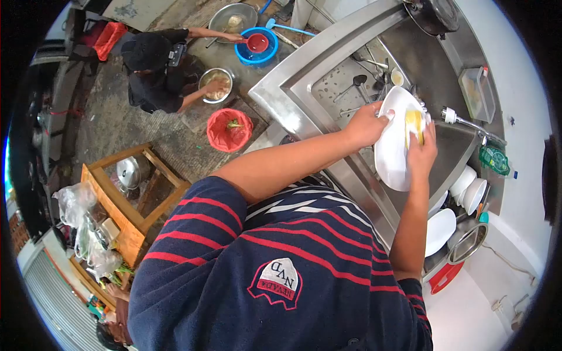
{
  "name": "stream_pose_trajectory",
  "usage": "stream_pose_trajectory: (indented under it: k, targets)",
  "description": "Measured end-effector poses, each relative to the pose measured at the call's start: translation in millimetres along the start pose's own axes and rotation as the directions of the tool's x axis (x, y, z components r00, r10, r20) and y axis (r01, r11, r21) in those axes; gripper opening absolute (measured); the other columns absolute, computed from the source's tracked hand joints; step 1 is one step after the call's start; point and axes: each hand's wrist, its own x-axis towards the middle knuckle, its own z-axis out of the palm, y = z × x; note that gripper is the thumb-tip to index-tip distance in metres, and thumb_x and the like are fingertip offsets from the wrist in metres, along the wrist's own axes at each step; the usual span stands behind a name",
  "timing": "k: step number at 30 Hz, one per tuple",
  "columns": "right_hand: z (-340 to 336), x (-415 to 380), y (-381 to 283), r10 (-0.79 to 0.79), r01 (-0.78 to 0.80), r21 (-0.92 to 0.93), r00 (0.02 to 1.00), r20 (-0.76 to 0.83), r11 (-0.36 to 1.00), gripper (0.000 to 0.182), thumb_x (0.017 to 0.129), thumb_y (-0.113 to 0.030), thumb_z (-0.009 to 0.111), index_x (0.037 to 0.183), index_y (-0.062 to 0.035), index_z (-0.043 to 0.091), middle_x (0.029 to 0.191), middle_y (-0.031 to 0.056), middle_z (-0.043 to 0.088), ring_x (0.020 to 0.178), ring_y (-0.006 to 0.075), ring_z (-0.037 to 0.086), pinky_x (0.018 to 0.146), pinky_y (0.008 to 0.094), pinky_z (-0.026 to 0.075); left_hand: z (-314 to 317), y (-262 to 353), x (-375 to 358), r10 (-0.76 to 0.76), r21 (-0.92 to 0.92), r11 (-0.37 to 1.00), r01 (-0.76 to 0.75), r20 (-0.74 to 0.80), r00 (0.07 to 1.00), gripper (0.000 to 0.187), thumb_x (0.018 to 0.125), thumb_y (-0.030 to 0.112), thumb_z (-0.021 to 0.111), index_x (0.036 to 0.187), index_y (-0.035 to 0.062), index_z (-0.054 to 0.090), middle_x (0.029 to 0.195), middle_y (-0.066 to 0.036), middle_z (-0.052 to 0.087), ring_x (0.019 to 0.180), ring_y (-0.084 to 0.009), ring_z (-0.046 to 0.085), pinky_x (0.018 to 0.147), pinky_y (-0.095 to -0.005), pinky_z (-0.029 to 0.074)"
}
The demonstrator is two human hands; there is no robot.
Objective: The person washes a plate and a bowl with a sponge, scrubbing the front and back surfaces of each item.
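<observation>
A white oval dish (389,153) is tilted on edge above the steel sink (336,93). My left hand (367,124) grips its rim, thumb over the inner side. Against the inside of the dish, my right hand (422,151) presses a yellow sponge (414,126) with its fingers bent around it. Some pale suds seem to show near the sponge. Below the dish, a black ladle (359,81) and several other utensils lie in the basin. A faucet (462,119) reaches in from the right.
White bowls (468,190), a white plate (440,231) and a green detergent bottle (494,159) are right of the sink. A dark pot (433,16) stands at the back. At left, a crouching person (152,70) works among a blue basin (256,58), metal bowl (215,98) and red-lined bin (229,139).
</observation>
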Motion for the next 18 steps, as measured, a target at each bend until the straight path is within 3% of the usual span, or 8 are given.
stream_pose_trajectory:
  k: [4, 7, 9, 11, 13, 15, 18]
  targets:
    - [-15, -45, -1, 0.068, -0.066, -0.031, 0.996, 0.057, 0.997, 0.046, 0.077, -0.003, 0.067, 0.122, 0.0031, 0.058, 0.133, 0.0291, 0.049, 0.129, 0.04, 0.044, 0.108, 0.0418, 0.034, 0, -3, 1, 0.092, 0.129, 0.989, -0.075, -0.124, 0.988, 0.035, 0.094, 0.024, 0.056, 0.12, 0.0008, 0.06, 0.097, -0.016, 0.069, 0.085, -0.0211, 0.066, 0.077, -0.0343, 0.051]
    - [-12, -62, -30, 0.138, -0.154, 0.121, 0.982, 0.131, 0.981, 0.046, 0.077, -0.003, 0.065, 0.122, 0.0041, 0.057, 0.134, 0.0298, 0.048, 0.13, 0.0399, 0.043, 0.108, 0.0412, 0.034, -2, -6, 8, 0.114, 0.105, 0.989, -0.1, -0.14, 0.984, 0.04, 0.096, 0.022, 0.054, 0.125, -0.0044, 0.054, 0.101, -0.014, 0.067, 0.086, -0.0165, 0.063, 0.076, -0.0309, 0.051]
    - [-12, -58, -60, -0.013, -0.031, 0.208, 0.978, 0.207, 0.978, 0.046, 0.076, -0.001, 0.064, 0.121, 0.0043, 0.058, 0.135, 0.029, 0.047, 0.132, 0.0387, 0.041, 0.108, 0.0396, 0.033, -3, -6, 7, 0.201, 0.275, 0.949, -0.154, -0.154, 0.967, 0.039, 0.097, 0.024, 0.053, 0.125, -0.0033, 0.054, 0.101, -0.014, 0.067, 0.085, -0.0167, 0.063, 0.076, -0.0313, 0.051]
    - [-2, -39, -71, -0.036, -0.013, 0.231, 0.978, 0.205, 0.973, 0.047, 0.075, -0.002, 0.064, 0.122, 0.0037, 0.058, 0.136, 0.0283, 0.047, 0.134, 0.0385, 0.04, 0.108, 0.0391, 0.032, -3, -12, 10, 0.195, 0.295, 0.944, -0.148, -0.138, 0.971, 0.039, 0.097, 0.024, 0.053, 0.125, -0.0026, 0.055, 0.1, -0.013, 0.067, 0.084, -0.0162, 0.063, 0.076, -0.0311, 0.051]
    - [14, -16, -68, -0.17, 0.137, 0.279, 0.981, 0.095, 0.95, 0.048, 0.076, -0.003, 0.064, 0.122, 0.0033, 0.058, 0.136, 0.0271, 0.048, 0.134, 0.0373, 0.04, 0.109, 0.0389, 0.032, -5, -21, 14, 0.192, 0.318, 0.937, -0.145, -0.123, 0.974, 0.039, 0.097, 0.025, 0.053, 0.125, -0.002, 0.055, 0.1, -0.013, 0.067, 0.083, -0.0158, 0.063, 0.075, -0.0309, 0.051]
    - [21, 7, -64, -0.151, 0.119, 0.296, 0.985, 0.088, 0.948, 0.047, 0.076, -0.003, 0.064, 0.122, 0.0031, 0.058, 0.136, 0.0268, 0.048, 0.134, 0.0366, 0.04, 0.109, 0.0388, 0.032, -10, -28, 18, 0.19, 0.168, 0.97, -0.175, -0.077, 0.979, 0.037, 0.097, 0.023, 0.052, 0.125, -0.001, 0.056, 0.098, -0.012, 0.067, 0.082, -0.0151, 0.063, 0.073, -0.0299, 0.051]
    - [32, 30, -33, -0.088, 0.072, 0.241, 0.994, 0.059, 0.968, 0.046, 0.078, -0.004, 0.064, 0.123, 0.0019, 0.058, 0.136, 0.0262, 0.049, 0.132, 0.0355, 0.042, 0.109, 0.0389, 0.031, -7, -28, 16, 0.202, 0.267, 0.947, -0.177, -0.07, 0.977, 0.037, 0.097, 0.022, 0.053, 0.125, -0.0017, 0.055, 0.097, -0.012, 0.067, 0.08, -0.0144, 0.062, 0.071, -0.029, 0.051]
